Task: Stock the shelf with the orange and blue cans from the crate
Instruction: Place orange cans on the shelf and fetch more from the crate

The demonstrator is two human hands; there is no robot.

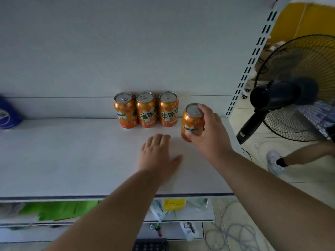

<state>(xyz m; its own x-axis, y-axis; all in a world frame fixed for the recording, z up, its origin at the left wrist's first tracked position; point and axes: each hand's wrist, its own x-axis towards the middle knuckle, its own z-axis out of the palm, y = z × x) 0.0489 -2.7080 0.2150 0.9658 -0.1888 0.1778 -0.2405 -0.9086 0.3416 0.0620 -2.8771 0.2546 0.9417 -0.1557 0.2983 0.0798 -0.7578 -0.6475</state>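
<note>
Gripping an orange can point(192, 122) from the side, the right hand point(210, 131) held it upright at the right end of the white shelf point(72, 160), with the fingers curled round the can body and one fingertip over the lid rim. Whether the can base touched the shelf surface could not be determined. The held can stood just to the right of, and slightly forward of, a row of three orange cans point(146, 109). These three stood upright, side by side, against the back panel point(126, 42) of the shelf unit. The left hand point(157, 154) lay palm down on the shelf in front of the row, with fingers relaxed and extended, holding nothing. A blue package point(8, 115) was partly visible at the far left edge of the shelf. A black pedestal fan point(282, 95) stood on the floor to the right of the shelf upright point(253, 57). Lower shelves held green packets point(58, 210).
</note>
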